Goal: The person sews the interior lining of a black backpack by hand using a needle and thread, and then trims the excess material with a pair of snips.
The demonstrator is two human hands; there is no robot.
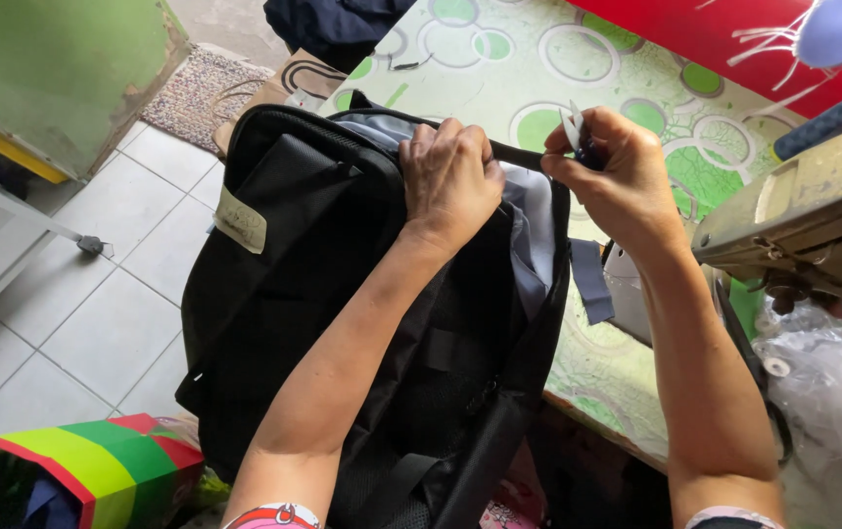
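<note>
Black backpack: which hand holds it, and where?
Left hand grips the black backpack at its top opening edge; right hand pinches a small metal tool.

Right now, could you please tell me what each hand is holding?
Left hand: closed on the black backpack top edge.
Right hand: closed, pinching a small metal tool.

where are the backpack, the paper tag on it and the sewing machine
backpack [284, 294], head view, on its black front panel
paper tag [241, 221], head view, on the middle of the pale label
sewing machine [813, 211], head view, on its worn grey body
</note>
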